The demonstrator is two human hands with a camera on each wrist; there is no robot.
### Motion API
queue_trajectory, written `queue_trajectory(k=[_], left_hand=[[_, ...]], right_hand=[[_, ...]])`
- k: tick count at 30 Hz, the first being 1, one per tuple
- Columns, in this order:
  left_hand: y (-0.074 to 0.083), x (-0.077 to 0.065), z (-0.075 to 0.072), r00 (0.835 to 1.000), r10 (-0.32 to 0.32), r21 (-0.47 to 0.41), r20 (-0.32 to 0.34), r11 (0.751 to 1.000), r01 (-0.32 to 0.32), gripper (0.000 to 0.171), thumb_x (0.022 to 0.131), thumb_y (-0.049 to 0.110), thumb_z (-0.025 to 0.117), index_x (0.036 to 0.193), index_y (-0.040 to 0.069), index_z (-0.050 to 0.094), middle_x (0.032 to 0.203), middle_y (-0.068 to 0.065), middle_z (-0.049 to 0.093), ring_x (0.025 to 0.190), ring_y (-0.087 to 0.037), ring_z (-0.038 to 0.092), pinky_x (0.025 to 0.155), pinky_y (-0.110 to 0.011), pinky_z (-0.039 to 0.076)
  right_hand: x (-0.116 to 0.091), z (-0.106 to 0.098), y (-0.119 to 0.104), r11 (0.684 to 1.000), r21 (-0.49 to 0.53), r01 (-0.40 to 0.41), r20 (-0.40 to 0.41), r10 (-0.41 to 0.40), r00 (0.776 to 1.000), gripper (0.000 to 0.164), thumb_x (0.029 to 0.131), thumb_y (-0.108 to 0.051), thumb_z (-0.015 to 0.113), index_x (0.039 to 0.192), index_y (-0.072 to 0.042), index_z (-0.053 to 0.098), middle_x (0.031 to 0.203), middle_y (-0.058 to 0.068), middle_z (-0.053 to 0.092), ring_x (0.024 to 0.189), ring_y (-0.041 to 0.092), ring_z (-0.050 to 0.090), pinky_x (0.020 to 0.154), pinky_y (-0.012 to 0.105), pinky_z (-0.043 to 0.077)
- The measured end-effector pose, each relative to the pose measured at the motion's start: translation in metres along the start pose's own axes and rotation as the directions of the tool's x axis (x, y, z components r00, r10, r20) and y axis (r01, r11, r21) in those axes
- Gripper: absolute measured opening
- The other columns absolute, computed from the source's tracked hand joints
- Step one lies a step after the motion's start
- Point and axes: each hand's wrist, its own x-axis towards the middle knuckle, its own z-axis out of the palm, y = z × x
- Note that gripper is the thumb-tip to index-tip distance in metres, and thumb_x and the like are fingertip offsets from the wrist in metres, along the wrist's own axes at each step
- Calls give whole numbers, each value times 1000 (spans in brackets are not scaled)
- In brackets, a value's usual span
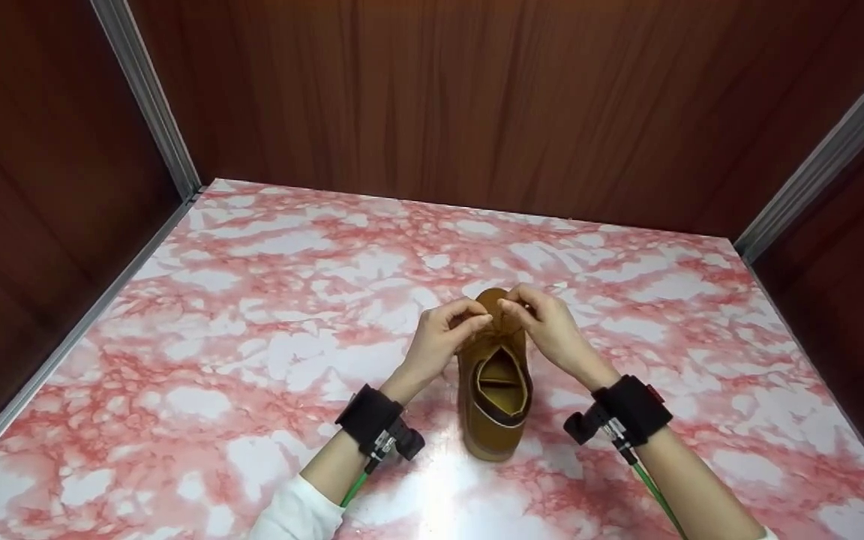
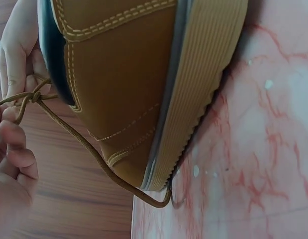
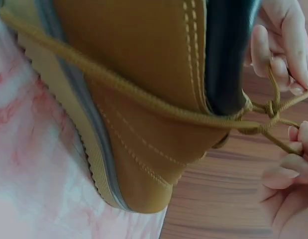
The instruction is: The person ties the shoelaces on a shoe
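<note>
A tan shoe [image 1: 497, 439] with a dark padded collar stands upright on its sole, toe pointing away from me. My left hand [image 1: 438, 336] and right hand [image 1: 554, 330] meet above its front. Each pinches part of the brown shoelace [image 2: 89, 144] between thumb and fingers. Both wrist views show a small knot [image 3: 271, 108] in the lace between the hands, with strands leading to each. A long strand hangs down the shoe's side in the left wrist view; another crosses its side in the right wrist view. In the head view the hands partly hide the lacing.
The shoe stands on a table [image 1: 252, 375] with a red and white marbled top. Dark wood-grain panels [image 1: 439, 105] rise behind and at both sides, with metal posts [image 1: 151, 90] at the corners. Black straps [image 1: 634, 409] with small cameras and green cables circle both wrists.
</note>
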Motion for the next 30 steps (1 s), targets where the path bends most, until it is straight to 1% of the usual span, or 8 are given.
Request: queue_trajectory(k=[2,5,7,11,15,19,24,30], left_hand=[[2,0,1,1000,18,23,-21,1000,-18,9,85,3,61,86,-6,63,67,-19,55,56,-14,44,51,-21,35],[6,2,2,998,55,59,-30,997,-53,7,84,1,62,84,-6,64,74,-15,61,62,-11,48,58,-22,39],[8,2,3,997,74,82,-25,994,-72,7,84,1,62,84,-6,65,75,-14,62,62,-12,48,58,-22,39],[9,1,3,995,96,135,-38,987,-90,7,83,1,63,82,-5,65,71,-14,61,58,-11,46,55,-22,37],[-10,3,3,992,110,165,-65,981,-99,9,83,7,65,82,-1,67,69,-9,62,56,-11,47,53,-22,37],[-29,4,1,983,148,220,-105,968,-122,10,83,13,66,82,4,69,67,-5,61,54,-10,47,50,-22,37],[-33,4,-2,974,185,277,-131,950,-143,11,83,16,67,83,6,70,67,0,61,53,-8,48,50,-23,39],[-31,3,-7,981,167,343,-101,931,-123,9,82,12,68,84,3,70,73,2,64,56,-6,51,53,-22,42]], right_hand=[[-1,-2,-2,1000,-24,19,-1,-19,1000,13,90,-17,56,80,-10,58,71,-2,53,59,12,44,55,28,35],[-2,-5,-4,997,-44,61,-1,-61,998,13,90,-17,57,79,-10,57,71,-3,55,61,11,48,56,28,39],[-3,-6,-4,997,-23,76,7,-76,997,14,89,-16,57,78,-8,57,73,-2,58,65,11,54,59,28,44],[-5,-8,1,999,19,49,15,-49,999,14,89,-16,56,78,-8,58,77,-2,61,73,12,59,65,29,48],[-9,-11,5,1000,15,23,-2,-23,1000,15,89,-18,57,78,-9,59,76,-2,60,74,12,59,65,30,48],[-9,-11,8,999,32,10,-7,-10,1000,15,89,-17,57,78,-8,60,77,-1,60,76,13,60,66,29,49],[-10,-11,12,999,42,7,-17,-6,1000,15,89,-14,58,78,-5,60,77,2,61,75,15,60,66,27,49],[-11,-13,16,1000,22,-17,-23,18,1000,16,90,-14,58,80,-3,60,80,4,62,76,17,60,65,27,49]])
